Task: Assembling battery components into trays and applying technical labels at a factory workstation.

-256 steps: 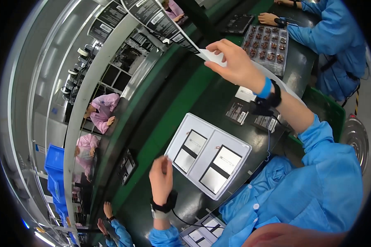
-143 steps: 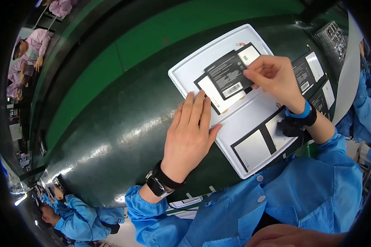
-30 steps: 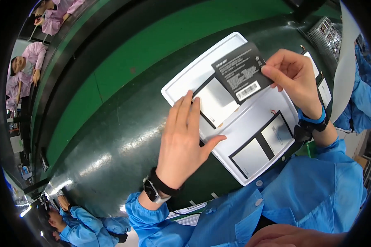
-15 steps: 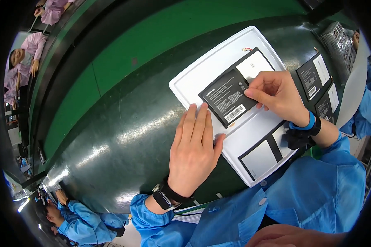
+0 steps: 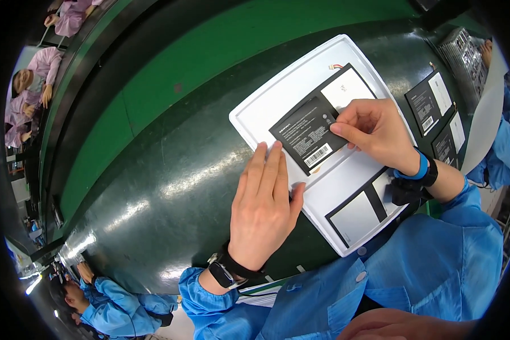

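Note:
A flat black battery (image 5: 306,136) with a printed label, a barcode and a white end section lies in a white tray (image 5: 255,105). A short red wire lead with a connector (image 5: 335,67) sticks out at its far edge. My right hand (image 5: 377,133) is over the battery's right part, thumb and fingertips pinched together by the label's edge; what they grip, if anything, is hidden. My left hand (image 5: 263,204) is spread out, its fingertips at the tray's left rim near the battery's corner. Closer to me in the tray lies a second flat battery (image 5: 357,218), pale side up.
More black-and-white batteries (image 5: 428,102) lie on the dark green table (image 5: 170,164) right of the tray. Beyond them stands a clear rack (image 5: 464,56) of parts. Co-workers in blue (image 5: 113,306) and pink (image 5: 42,68) are at the left.
The tray, the battery and both hands appear shifted slightly left in the picture together. The right hand keeps its pinch, and the left hand stays flat at the rim.

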The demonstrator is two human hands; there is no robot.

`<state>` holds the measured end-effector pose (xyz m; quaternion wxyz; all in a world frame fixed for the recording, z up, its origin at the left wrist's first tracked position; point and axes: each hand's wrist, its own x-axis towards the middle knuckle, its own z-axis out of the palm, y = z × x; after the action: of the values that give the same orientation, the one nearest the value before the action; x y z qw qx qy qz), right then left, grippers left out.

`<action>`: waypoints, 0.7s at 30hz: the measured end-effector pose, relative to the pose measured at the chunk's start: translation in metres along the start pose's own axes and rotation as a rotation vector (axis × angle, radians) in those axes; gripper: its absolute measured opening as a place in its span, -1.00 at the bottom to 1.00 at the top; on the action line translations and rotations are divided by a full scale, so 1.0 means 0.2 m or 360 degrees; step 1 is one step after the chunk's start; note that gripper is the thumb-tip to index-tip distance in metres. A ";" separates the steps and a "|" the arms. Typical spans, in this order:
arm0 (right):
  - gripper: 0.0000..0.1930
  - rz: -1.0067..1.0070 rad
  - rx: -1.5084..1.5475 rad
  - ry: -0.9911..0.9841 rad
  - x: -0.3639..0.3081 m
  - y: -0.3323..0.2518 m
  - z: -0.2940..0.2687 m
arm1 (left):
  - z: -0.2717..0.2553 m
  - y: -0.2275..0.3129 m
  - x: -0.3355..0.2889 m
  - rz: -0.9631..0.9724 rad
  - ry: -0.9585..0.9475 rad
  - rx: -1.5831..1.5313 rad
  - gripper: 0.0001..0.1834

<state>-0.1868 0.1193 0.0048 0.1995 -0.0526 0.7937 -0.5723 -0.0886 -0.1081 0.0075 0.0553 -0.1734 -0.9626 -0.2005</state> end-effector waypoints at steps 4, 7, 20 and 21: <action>-0.87 -0.0027 -0.0030 -0.0013 0.01 0.02 -0.01 | 0.00 0.00 0.01 0.0001 0.0000 -0.0020 -0.43; -0.86 -0.0050 -0.0010 -0.0008 0.01 0.02 0.00 | 0.00 -0.01 0.00 -0.0004 0.0007 -0.0052 -0.40; -0.87 -0.0110 -0.0112 -0.0040 0.01 0.03 -0.01 | 0.01 0.01 0.02 0.0123 -0.0089 0.0078 -0.51; -0.86 -0.0125 -0.0153 -0.0062 0.01 0.03 -0.01 | 0.01 0.00 0.01 0.0184 -0.0066 0.0093 -0.55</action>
<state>-0.1889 0.1222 -0.0010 0.1895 -0.1041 0.8136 -0.5398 -0.0903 -0.1065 0.0072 0.0520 -0.2313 -0.9574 -0.1652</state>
